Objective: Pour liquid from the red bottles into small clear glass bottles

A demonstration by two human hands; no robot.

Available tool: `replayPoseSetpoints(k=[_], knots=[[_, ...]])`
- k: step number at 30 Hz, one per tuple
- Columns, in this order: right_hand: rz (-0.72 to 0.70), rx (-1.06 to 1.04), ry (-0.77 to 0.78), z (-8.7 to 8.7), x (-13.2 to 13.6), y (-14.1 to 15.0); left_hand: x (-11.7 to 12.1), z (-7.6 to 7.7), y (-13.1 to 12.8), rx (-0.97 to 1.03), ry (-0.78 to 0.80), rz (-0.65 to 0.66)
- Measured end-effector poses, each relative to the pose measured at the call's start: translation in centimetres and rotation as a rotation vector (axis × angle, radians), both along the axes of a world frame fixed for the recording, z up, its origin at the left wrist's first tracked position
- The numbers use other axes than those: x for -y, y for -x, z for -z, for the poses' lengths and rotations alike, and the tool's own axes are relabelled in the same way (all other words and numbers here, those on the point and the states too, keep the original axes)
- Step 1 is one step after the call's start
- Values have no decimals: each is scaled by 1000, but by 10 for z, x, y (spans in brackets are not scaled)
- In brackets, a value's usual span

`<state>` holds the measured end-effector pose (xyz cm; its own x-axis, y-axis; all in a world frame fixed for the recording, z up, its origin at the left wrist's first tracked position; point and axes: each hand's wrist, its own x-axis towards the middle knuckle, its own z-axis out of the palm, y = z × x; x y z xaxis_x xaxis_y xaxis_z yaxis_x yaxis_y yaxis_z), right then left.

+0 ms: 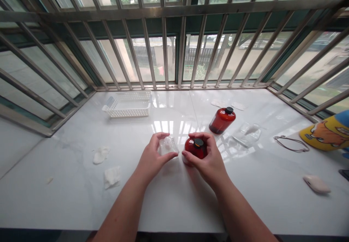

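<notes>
Fingers and thumb of my left hand (155, 153) close around a small clear square bottle (169, 145) with a clear stopper-like top. Just to its right, my right hand (208, 158) wraps round a red-brown bottle (194, 148) with a black cap. The two bottles stand side by side, a small gap apart, at the middle of the white tabletop (180, 198). A second red-brown bottle (222, 121) with a black cap stands farther back to the right, untouched. Its lower part looks darker.
A white perforated basket (128, 111) sits back left. Crumpled white tissues (111, 177) lie on the left. Clear plastic packaging (248, 134), a thin cord loop (291, 144), a pale pink object (316, 184) and a yellow-and-blue container (327, 131) are on the right. Metal bars (163, 53) border the back.
</notes>
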<state>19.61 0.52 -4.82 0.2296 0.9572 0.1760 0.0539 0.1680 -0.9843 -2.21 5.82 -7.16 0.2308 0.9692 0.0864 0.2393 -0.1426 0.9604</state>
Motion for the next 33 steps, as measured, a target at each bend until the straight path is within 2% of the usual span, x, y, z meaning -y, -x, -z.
replayPoseSetpoints(k=[3,7,12,17,22,25,30,33], knots=[[6,-1,-21,1,0,1,0,0,0,-14,-4,19],[16,6,-25,1,-1,1,0,0,1,117,19,-16],[16,10,-24,2,-1,1,-2,0,4,23,-20,69],[16,18,-26,2,-1,0,-3,3,4,89,15,11],[13,23,-34,2,-1,0,-5,3,6,-17,-108,80],[13,28,-31,2,-1,0,-4,0,5,43,-108,53],[15,32,-30,2,-1,0,-1,-6,0,269,-53,-22],[16,34,-32,2,-1,0,-1,-9,2,283,-79,-67]])
